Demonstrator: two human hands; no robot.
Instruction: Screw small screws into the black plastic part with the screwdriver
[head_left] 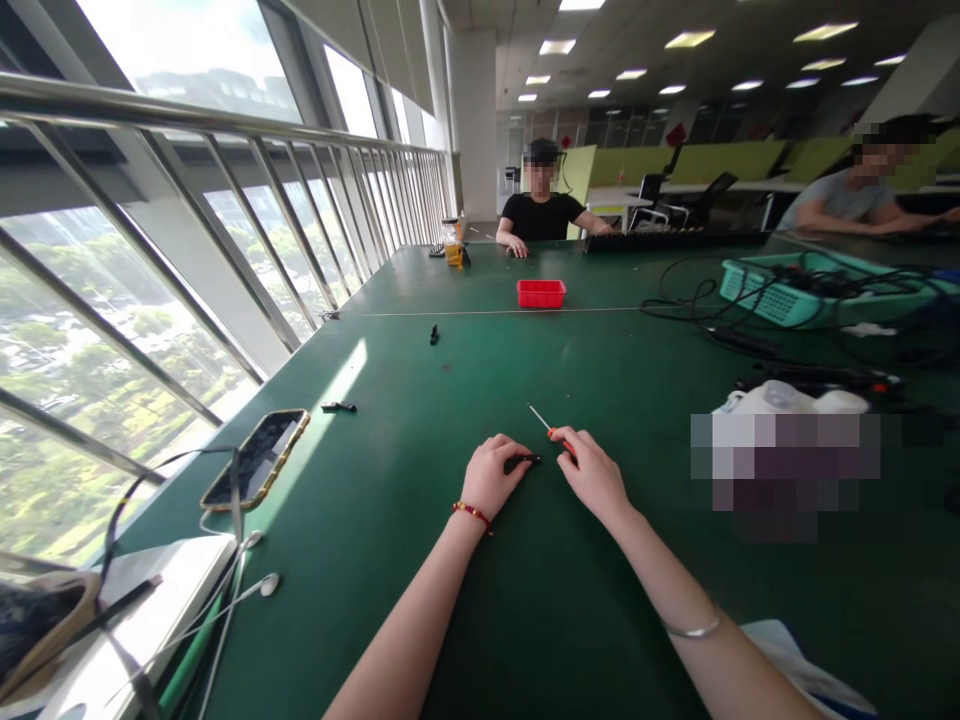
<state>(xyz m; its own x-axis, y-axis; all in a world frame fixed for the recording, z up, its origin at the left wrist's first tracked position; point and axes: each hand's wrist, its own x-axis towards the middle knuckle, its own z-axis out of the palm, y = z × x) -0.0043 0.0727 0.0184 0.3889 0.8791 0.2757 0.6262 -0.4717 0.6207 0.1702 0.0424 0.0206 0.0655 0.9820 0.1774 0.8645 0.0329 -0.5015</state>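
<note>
On the green table (420, 480), my left hand (491, 475) is closed on a small black part (523, 460), whose end sticks out to the right of the fingertips. My right hand (591, 470) grips a screwdriver (564, 442) by its orange and black handle. The metal shaft points up and to the left, apart from the black part. Two other small black parts lie farther off, one (339, 407) near the phone and one (433, 335) beyond it. A small red tray (541, 293) stands ahead of my hands.
At left are a phone (256, 460), white earphones (270, 584) and a white box. A teal basket (780, 297) with black cables stands at the back right, near a pixelated white object. One person (546, 215) sits across the table, another at far right.
</note>
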